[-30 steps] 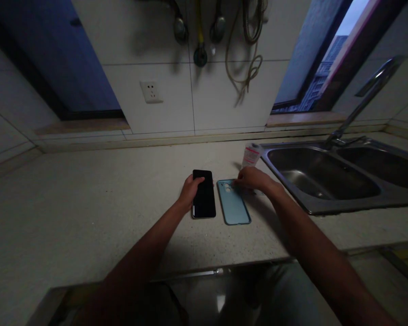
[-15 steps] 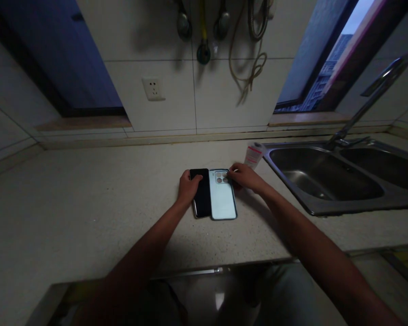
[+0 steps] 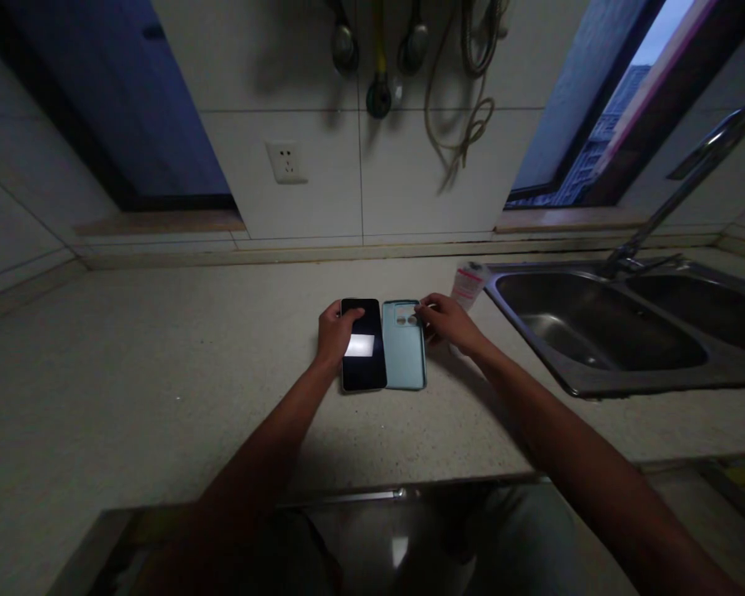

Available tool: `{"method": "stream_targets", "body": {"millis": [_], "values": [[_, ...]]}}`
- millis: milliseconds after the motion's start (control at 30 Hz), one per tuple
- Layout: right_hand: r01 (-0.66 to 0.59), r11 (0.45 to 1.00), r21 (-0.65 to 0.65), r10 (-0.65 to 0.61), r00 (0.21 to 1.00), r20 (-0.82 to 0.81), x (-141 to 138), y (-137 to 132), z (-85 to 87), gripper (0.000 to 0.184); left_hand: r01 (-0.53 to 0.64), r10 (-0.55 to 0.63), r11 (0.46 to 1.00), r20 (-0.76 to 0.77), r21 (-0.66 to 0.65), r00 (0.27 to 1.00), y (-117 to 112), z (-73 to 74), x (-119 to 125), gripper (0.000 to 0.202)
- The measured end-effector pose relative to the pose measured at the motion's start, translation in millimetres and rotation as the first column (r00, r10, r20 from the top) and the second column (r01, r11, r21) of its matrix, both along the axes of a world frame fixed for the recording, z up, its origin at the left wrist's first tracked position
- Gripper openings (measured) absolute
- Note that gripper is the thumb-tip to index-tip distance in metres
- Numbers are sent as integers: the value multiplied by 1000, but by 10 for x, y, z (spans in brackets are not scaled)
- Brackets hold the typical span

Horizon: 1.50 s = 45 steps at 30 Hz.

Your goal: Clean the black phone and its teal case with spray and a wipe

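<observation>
My left hand (image 3: 335, 331) grips a black-screened phone (image 3: 365, 370) by its left edge, thumb across the upper screen. A bright rectangular reflection lies on the glass. Against the phone's right side is a light-blue phone case (image 3: 405, 352) with camera cutouts near its top. My right hand (image 3: 444, 318) pinches the upper right corner of that case, with its inner side facing up. Both phone and case are over the speckled countertop (image 3: 236, 348); whether they touch it I cannot tell. Just behind my right hand stands a clear packet with pink print (image 3: 468, 284).
To the right is a double steel sink (image 3: 571, 385) with a tall faucet (image 3: 676, 194). A tiled wall behind carries a power socket (image 3: 286, 162), valves and a looped cord (image 3: 465, 136). The counter's front edge (image 3: 341, 497) is close to my body.
Phone and case have come slightly apart at the top and tilted. A bright reflection now shows on the screen. The case looks darker and its inner side shows more clearly.
</observation>
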State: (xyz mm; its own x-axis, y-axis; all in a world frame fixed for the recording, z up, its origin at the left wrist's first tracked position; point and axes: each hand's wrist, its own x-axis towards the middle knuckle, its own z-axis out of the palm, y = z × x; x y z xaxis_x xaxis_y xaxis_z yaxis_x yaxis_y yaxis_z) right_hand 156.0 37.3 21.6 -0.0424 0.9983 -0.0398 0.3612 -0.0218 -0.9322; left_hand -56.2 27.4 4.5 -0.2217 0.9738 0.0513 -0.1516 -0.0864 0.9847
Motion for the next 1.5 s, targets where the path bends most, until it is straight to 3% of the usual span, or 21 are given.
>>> {"method": "stream_targets", "body": {"millis": [233, 567, 767, 933, 1100, 1233, 1333, 1400, 1500], "values": [[-120, 990, -68, 102, 969, -226, -180, -68, -143, 11, 8, -8, 1000, -56, 11, 998, 15, -99, 51, 22], [-229, 971, -61, 173, 861, -478, -336, -115, -333, 30, 25, -28, 999, -150, -26, 988, -9, -172, 134, 43], [-319, 943, -96, 194, 759, -621, -463, -267, -293, 39, -123, 115, 992, -298, -7, 948, -77, -206, 212, 36], [-334, 934, -125, 140, 666, -733, -600, -475, -239, 60, -136, 129, 991, -307, 1, 943, -118, -187, 219, 38], [-346, 932, -112, 138, 622, -771, -649, -540, -233, 69, -151, 157, 988, -298, 45, 941, -164, -164, 224, 41], [-323, 943, -85, 145, 626, -766, -656, -537, -265, 72, -187, 209, 976, -262, 107, 942, -189, -159, 237, 34], [-301, 949, -94, 128, 640, -758, -664, -515, -310, 72, -184, 195, 979, -159, 85, 968, -141, -176, 238, 32], [-279, 951, -132, 84, 645, -759, -669, -488, -343, 70, -150, 151, 989, -66, 15, 986, -79, -193, 228, 36], [-240, 958, -154, 38, 644, -764, -667, -441, -378, 66, -7, 17, 995, 97, -98, 995, 6, -209, 195, 42]]}}
